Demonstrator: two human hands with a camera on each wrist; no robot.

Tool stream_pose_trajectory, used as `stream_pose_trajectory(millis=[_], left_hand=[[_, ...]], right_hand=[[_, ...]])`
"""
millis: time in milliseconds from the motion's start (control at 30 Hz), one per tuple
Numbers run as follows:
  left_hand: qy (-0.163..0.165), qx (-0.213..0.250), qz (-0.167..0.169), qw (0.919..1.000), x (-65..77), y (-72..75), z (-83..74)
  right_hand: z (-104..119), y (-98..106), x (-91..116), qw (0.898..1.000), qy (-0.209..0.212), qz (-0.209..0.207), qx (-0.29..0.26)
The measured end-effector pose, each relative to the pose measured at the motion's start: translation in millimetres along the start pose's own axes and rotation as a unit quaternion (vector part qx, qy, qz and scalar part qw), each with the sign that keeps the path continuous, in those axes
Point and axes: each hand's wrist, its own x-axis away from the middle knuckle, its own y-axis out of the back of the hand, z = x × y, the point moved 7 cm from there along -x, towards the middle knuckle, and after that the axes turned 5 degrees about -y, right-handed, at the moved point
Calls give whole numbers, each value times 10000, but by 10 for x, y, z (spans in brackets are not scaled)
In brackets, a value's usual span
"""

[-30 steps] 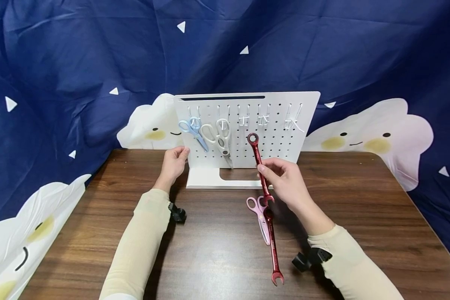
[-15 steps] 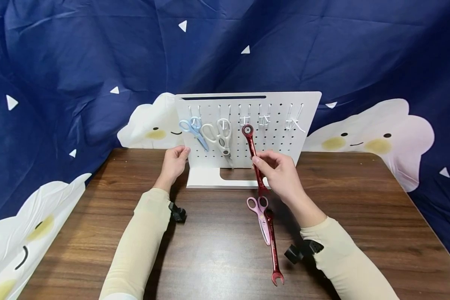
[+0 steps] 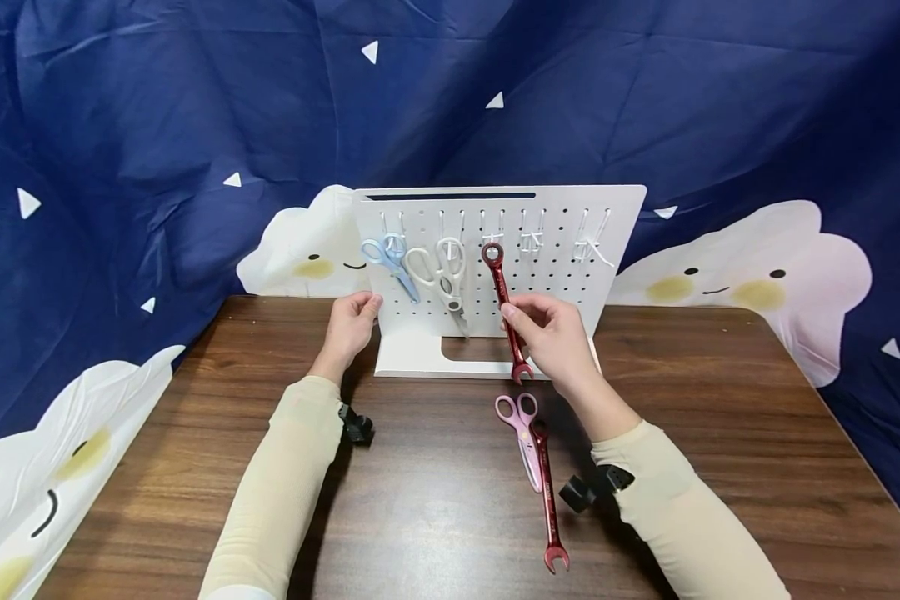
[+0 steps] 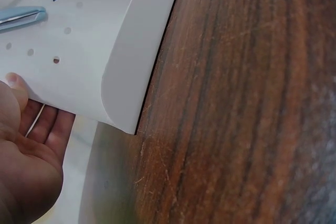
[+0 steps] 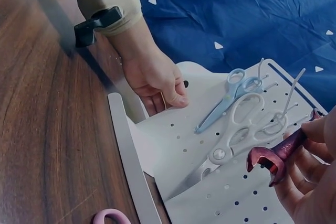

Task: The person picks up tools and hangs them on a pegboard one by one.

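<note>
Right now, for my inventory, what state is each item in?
White pegboard: standing on table
Left hand: gripping pegboard's left edge
Upper red combination wrench: held, ring end up
Right hand: pinching that wrench
Lower red combination wrench: lying on table
Pink scissors: on table, blades look closed
Light-blue scissors: hung, blades closed
White scissors: hung, blades closed
Two rightmost hooks: bare
</note>
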Motion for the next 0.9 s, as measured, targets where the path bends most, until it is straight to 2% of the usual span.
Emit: stream_pose_trajectory(millis=[267, 900], left_hand=[[50, 4, 44, 10000, -8, -12, 3], [-4, 80, -64, 9999, -15, -4, 25]], right_hand=[[-98, 6, -74, 9996, -259, -63, 125], [-388, -54, -466, 9950, -960, -264, -92]])
